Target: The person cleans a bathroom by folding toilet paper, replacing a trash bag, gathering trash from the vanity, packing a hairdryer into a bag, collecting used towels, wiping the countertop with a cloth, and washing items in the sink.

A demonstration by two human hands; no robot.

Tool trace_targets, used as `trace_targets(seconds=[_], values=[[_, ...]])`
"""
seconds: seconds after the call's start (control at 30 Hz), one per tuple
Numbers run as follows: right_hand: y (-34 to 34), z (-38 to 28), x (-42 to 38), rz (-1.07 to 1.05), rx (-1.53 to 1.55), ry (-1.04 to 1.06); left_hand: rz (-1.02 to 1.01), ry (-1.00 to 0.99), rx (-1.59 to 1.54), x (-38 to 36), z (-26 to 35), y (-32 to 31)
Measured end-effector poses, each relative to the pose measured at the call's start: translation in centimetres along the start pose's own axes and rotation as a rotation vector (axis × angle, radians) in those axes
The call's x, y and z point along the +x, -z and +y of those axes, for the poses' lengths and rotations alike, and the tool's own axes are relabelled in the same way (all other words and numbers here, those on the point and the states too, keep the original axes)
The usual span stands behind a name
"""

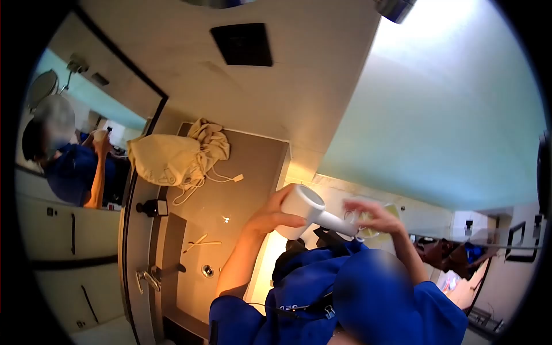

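Hairdryer (307, 210) sits gripped in my left hand (275, 214); my right hand (374, 217), fingers spread, hovers just right of it.

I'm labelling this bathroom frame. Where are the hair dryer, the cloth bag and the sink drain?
hair dryer (303, 208), head view, on the white barrel.
cloth bag (164, 161), head view, on the bag's bulging middle.
sink drain (207, 269), head view, on the metal ring.

hands (276, 214) gripping white hair dryer (307, 210), mirror (420, 115)
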State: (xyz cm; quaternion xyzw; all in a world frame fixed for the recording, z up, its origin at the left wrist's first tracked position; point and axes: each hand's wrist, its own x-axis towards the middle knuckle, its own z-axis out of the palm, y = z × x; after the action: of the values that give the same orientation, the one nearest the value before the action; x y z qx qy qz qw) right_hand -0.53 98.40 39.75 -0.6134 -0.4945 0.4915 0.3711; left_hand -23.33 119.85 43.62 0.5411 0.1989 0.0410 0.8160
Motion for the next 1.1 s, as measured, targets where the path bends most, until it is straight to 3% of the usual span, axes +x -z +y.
trace_targets(seconds=[0.03,0.07,0.1,0.17,0.2,0.23,0.3,0.37,0.43,0.5,0.53,0.57,0.63,0.77,0.83,0.87,0.9,0.97,1.03,1.1], values=[[-1.5,-1.1,1.7,-0.294,0.067,-0.107,-0.018,0.009,0.037,0.3,-0.9,0.0],[-3.7,-1.3,2.9,-0.267,0.049,-0.023,-0.022,0.011,0.061,-0.2,-0.3,-0.8],[-5.5,-1.3,4.0,-0.236,0.031,0.061,0.073,-0.001,-0.128,-0.6,-1.0,-0.3],[-6.6,-1.8,6.1,-0.250,0.212,-0.085,0.258,-0.036,-0.518,-1.3,-4.2,1.3],[-7.6,-2.1,7.0,-0.258,0.311,-0.167,0.349,-0.283,-0.888,-1.6,-6.4,1.3],[-8.8,-3.3,8.4,-0.199,0.512,-0.076,0.275,-0.353,-1.030,-2.0,-8.5,0.8],[-10.8,-4.4,12.7,-0.112,0.631,0.021,0.092,-0.454,-1.175,-2.2,-13.9,-0.9],[-11.9,-5.0,17.2,-0.110,0.615,-0.195,0.120,-0.163,-0.842,-1.3,-16.8,-4.0],[-13.5,-3.9,21.9,-0.150,0.695,-0.280,0.029,0.073,-0.337,0.4,-19.6,-5.5],[-15.5,-0.3,24.7,-0.033,0.408,-0.155,0.174,0.296,-0.333,0.7,-17.8,-6.6],[-16.0,0.7,25.2,0.025,0.267,-0.088,0.271,0.148,-0.501,1.0,-16.6,-7.1],[-15.2,0.2,24.0,-0.010,0.447,-0.098,0.368,0.159,-0.664,1.3,-15.7,-6.8],[-12.4,0.5,17.7,-0.087,0.807,-0.139,0.380,-0.099,-0.825,1.4,-14.0,-5.8],[-8.7,7.1,5.4,-0.650,0.326,-0.174,0.294,-0.228,-1.082,1.2,-9.9,-3.1],[-7.8,12.1,3.3,-0.359,-0.272,-0.016,0.073,-0.269,-1.051,0.2,-9.1,-2.4],[-6.4,14.7,3.2,-0.324,-0.279,-0.156,0.026,-0.310,-0.862,-0.3,-9.2,-2.0],[-4.8,17.0,4.3,-0.290,-0.290,-0.292,0.038,-0.259,-0.765,-0.6,-9.9,-2.2],[-3.8,20.7,7.5,-0.292,-0.850,-0.259,-0.012,0.038,-0.354,-1.1,-11.9,-1.1],[-3.6,13.1,10.5,0.133,-0.551,-0.336,0.002,0.234,0.188,-0.6,-13.1,-0.7],[-4.2,3.5,11.0,0.161,-0.417,-0.173,0.109,0.167,0.027,0.6,-14.1,-1.5]])
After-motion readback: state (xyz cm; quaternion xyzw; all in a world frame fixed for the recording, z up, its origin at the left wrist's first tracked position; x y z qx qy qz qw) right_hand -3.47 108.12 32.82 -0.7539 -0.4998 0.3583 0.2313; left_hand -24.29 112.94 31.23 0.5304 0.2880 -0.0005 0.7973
